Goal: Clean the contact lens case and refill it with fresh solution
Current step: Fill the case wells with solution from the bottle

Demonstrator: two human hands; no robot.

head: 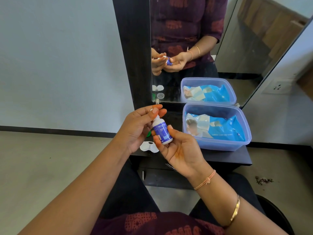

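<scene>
Head view, nearest first: the right hand is raised palm-up, thumb and curled fingers clasping the body of a small white plastic bottle with a blue-violet label. The left hand meets it from the other side, thumb and fingertips pinched round the white cap at the bottle's top. The bottle's long axis runs nearly upright, neck leaning away and slightly left.

Pouring would depend on what lies beneath: the white, 2-well contact lens case sits flat on the black shelf, directly below and a little left of the bottle's base, nearer the left hand. So the neck must tip down and left to reach it.

Both hands cover much of the case; only 1 dark spot shows, and the wells' contents cannot be read. A green round lid peeks out behind the left palm. Whether the cap is loosened is unclear.

Further right stands a translucent blue plastic tub holding a blue wipes pack, against the dark-framed mirror.
</scene>
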